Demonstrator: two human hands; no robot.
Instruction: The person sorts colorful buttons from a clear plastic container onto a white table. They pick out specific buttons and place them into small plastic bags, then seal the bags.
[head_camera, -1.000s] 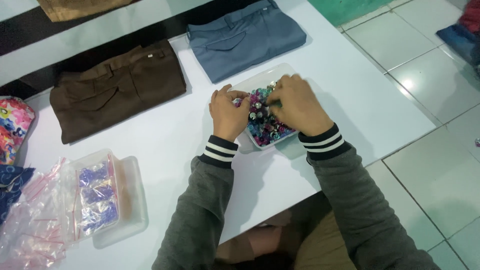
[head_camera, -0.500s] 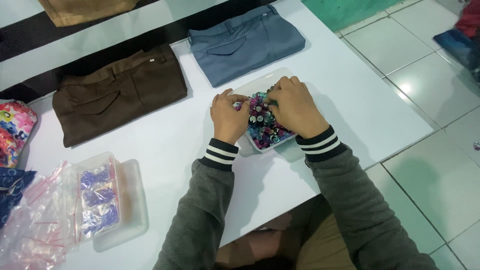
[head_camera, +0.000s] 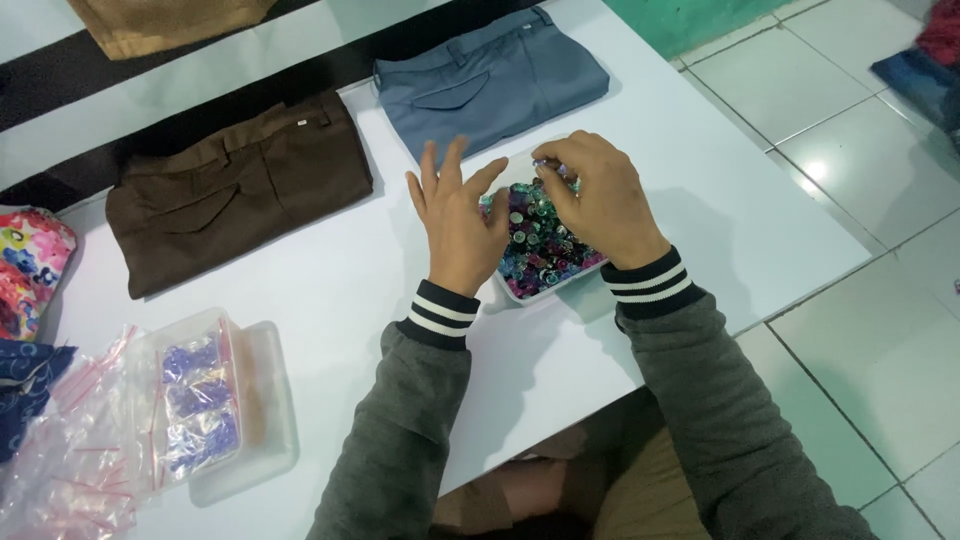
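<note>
Your right hand (head_camera: 600, 195) sits over a shallow clear tray (head_camera: 590, 272) just right of the frame's centre, its grip pinching one small bead-like piece at the fingertips, above the tray's heap of small shiny purple and teal pieces (head_camera: 540, 250). Your left hand (head_camera: 455, 215) rests at the tray's left rim with fingers spread and released, holding nothing.

At lower left, one clear plastic box (head_camera: 255, 420) holds small zip bags with purple contents (head_camera: 195, 405), and a loose pile of empty clear zip bags with red seal strips (head_camera: 70, 470) lies beside it.

Two folded trousers lie along the far edge of the white tabletop (head_camera: 330, 290): a brown pair (head_camera: 235, 185) at upper left, a blue-grey pair (head_camera: 500, 80) at top centre. Between box and tray the surface is open. The tabletop's right edge runs just past the tray, with tiled floor (head_camera: 870, 200) beyond.
</note>
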